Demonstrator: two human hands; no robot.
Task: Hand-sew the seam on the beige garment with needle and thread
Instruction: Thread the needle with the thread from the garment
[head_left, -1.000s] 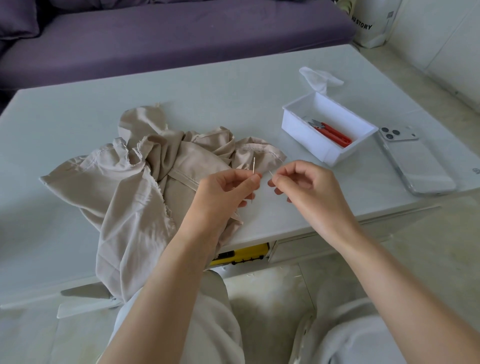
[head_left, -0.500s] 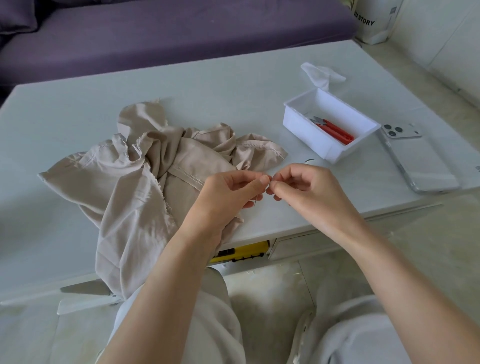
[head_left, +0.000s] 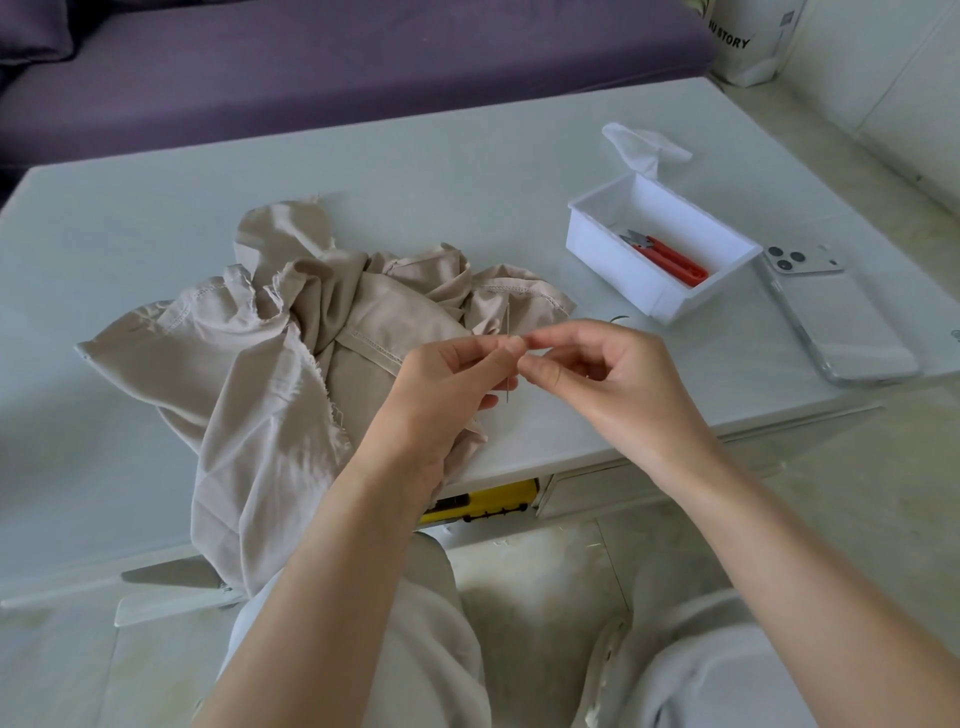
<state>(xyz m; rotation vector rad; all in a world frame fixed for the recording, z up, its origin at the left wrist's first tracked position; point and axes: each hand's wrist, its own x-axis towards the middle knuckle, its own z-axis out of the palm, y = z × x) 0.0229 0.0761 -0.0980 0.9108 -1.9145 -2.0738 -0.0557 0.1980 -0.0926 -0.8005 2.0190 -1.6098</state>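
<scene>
Keep needle (head_left: 507, 323) pinched upright in left hand (head_left: 447, 387), steady, and aim right hand (head_left: 605, 379), pinched perhaps on unseen thread, at eye

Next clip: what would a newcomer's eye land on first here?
The two hands meeting over the near edge of the table: the left hand pinches a needle upright, and the right hand brings pinched fingertips against it, any thread too fine to see. Behind them lies the crumpled beige garment. To the right, a white box holds red snips, beside a phone.
</scene>
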